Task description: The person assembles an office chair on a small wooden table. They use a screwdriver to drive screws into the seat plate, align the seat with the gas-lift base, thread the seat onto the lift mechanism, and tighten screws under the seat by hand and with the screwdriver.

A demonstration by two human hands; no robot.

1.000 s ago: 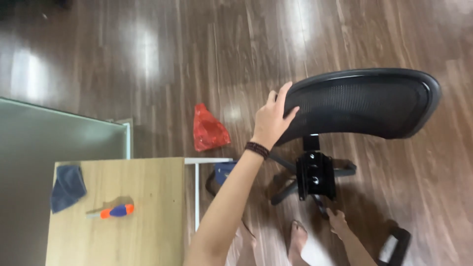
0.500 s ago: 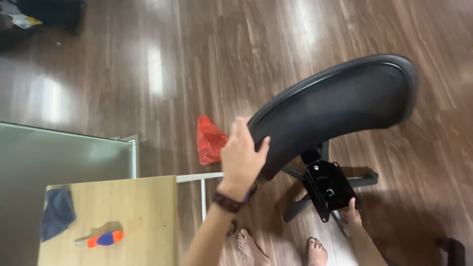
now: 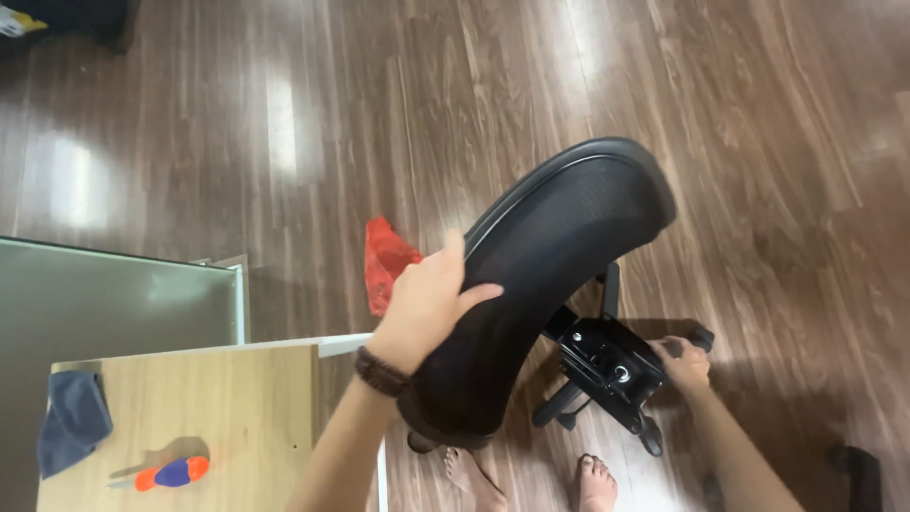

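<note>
On the wooden desk (image 3: 237, 408) at the left lie a blue cloth (image 3: 71, 422) and an orange-and-blue screwdriver (image 3: 166, 473), both untouched. Past its edge a red bag (image 3: 387, 261) sits on the floor. The left hand (image 3: 427, 308) presses flat on the black mesh chair back (image 3: 540, 294), fingers spread over its rim — the panel tilts steeply above the chair base (image 3: 607, 374). The right hand (image 3: 681, 360) reaches to the black mechanism plate there; its grip I cannot tell. The back looks joined to the base — no seat in view.
</note>
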